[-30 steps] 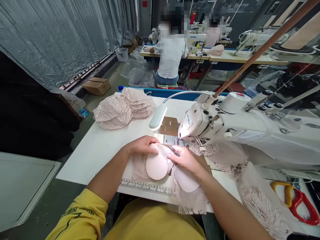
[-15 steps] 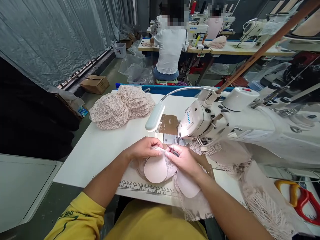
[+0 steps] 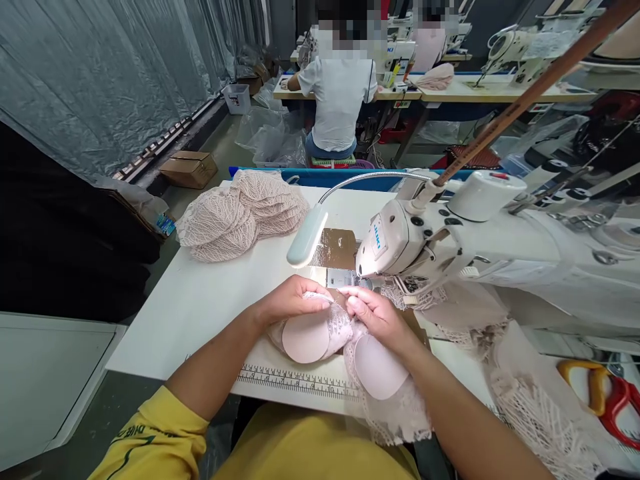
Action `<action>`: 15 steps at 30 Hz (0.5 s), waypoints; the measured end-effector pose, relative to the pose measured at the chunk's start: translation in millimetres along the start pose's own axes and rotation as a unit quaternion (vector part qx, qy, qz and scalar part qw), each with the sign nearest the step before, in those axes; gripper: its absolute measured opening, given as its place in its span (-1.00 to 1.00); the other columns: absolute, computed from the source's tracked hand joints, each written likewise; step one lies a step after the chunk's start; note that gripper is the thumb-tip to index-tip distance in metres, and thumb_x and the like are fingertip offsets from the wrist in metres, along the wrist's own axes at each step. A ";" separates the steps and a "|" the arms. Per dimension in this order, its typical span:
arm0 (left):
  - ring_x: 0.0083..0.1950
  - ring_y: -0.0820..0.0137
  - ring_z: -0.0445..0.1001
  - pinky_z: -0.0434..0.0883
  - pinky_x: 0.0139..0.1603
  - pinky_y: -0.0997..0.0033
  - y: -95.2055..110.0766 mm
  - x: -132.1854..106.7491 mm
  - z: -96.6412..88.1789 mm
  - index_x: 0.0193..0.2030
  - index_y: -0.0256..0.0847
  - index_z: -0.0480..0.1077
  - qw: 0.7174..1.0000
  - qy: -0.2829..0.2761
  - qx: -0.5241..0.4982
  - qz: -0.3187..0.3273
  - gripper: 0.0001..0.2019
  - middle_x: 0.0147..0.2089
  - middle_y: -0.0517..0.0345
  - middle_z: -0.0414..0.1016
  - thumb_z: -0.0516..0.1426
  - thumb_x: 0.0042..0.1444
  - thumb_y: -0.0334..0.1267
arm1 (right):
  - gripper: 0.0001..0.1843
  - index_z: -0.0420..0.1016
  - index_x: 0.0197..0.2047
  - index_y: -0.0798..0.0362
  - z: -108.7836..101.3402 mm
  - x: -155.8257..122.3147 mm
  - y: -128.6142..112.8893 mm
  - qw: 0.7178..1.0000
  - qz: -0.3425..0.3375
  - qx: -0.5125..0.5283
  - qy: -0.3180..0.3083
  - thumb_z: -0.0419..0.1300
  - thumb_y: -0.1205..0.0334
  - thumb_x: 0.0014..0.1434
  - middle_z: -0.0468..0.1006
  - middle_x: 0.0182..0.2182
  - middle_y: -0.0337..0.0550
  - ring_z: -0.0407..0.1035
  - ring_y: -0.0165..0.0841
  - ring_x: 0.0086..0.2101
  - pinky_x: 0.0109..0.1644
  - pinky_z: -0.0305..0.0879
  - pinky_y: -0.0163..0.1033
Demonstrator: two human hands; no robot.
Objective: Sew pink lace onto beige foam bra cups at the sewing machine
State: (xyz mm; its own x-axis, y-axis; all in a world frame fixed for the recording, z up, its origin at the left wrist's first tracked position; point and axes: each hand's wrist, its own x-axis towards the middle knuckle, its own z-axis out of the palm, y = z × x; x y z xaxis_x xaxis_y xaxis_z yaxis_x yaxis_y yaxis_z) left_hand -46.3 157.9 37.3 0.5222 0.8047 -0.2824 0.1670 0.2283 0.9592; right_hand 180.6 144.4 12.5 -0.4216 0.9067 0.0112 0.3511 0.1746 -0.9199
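Observation:
A pale pink lace bra (image 3: 340, 330) with smooth moulded cups lies over the table's front edge. My left hand (image 3: 295, 298) pinches the upper lace edge of its left cup (image 3: 306, 339) between thumb and fingers. Close by on the right, my right hand (image 3: 373, 313) is closed, its fingertips curled near the lace between the cups. What it holds is hidden; no snips show in it now. The right cup (image 3: 381, 367) hangs below that hand, its lace trim draping past the edge. Just beyond both hands is the head of a white sewing machine (image 3: 385, 240).
Stacked lace pieces (image 3: 245, 213) lie at the back left of the white table (image 3: 165, 333). A lamp (image 3: 307, 237) hangs over the work. More lace (image 3: 530, 393) and red and orange-handled scissors (image 3: 617, 407) are on the right. A person (image 3: 340, 100) sits ahead at another machine.
The dark snips seen in my right hand earlier no longer show. That hand has shifted slightly right and its fingers have curled differently. My left hand keeps its pinch on the cup edge.

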 end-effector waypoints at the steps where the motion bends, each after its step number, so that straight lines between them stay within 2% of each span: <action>1: -0.16 0.27 0.48 0.36 -0.13 0.37 -0.2 -0.2 -0.2 -0.21 -0.29 0.54 1.000 0.002 -0.008 -0.004 -0.71 -0.21 0.04 0.56 0.25 0.00 -0.12 | -0.63 0.45 0.00 0.01 -0.4 -0.4 -1.5 1.000 -0.002 -0.003 0.000 0.03 0.00 0.27 0.50 -0.39 -0.18 0.39 -0.34 -0.36 -0.24 0.33 -0.24; 4: -0.17 0.26 0.49 0.37 -0.11 0.34 -1.9 0.8 0.0 -0.24 -0.29 0.56 0.999 0.015 -0.032 -0.010 -0.72 -0.23 0.03 0.57 0.27 -0.01 -0.11 | -0.66 0.47 -0.02 0.02 1.5 -1.0 -6.1 1.000 0.003 0.010 -0.007 0.11 0.03 0.22 0.52 -0.34 -0.17 0.39 -0.34 -0.33 -0.22 0.34 -0.23; 9: -0.20 0.26 0.49 0.38 -0.10 0.29 -3.3 4.4 3.7 -0.27 -0.35 0.55 0.996 0.028 -0.087 -0.018 -0.69 -0.29 0.01 0.56 0.33 -0.09 -0.14 | -0.71 0.45 -0.08 0.04 8.8 -0.8 -10.4 0.999 0.008 0.042 -0.005 0.14 0.08 0.20 0.50 -0.36 -0.19 0.37 -0.36 -0.36 -0.25 0.33 -0.24; 15: -0.33 0.36 0.45 0.35 -0.27 0.39 -1.0 4.4 8.5 -0.36 -0.35 0.54 0.996 0.008 -0.082 -0.036 -0.71 -0.42 0.11 0.51 0.32 -0.09 -0.11 | -0.77 0.49 -0.19 0.05 17.8 2.5 -11.1 0.999 -0.013 0.034 0.038 0.13 0.10 0.21 0.55 -0.34 -0.16 0.41 -0.32 -0.32 -0.19 0.34 -0.19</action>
State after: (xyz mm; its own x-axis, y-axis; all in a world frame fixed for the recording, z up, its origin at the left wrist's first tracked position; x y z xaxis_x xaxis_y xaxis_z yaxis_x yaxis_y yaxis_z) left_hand -37.0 156.6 35.0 0.5005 0.7911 -0.3517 0.0644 0.3711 0.9264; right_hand 160.8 137.9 15.8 -0.3633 0.9296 0.0628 0.2831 0.1743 -0.9431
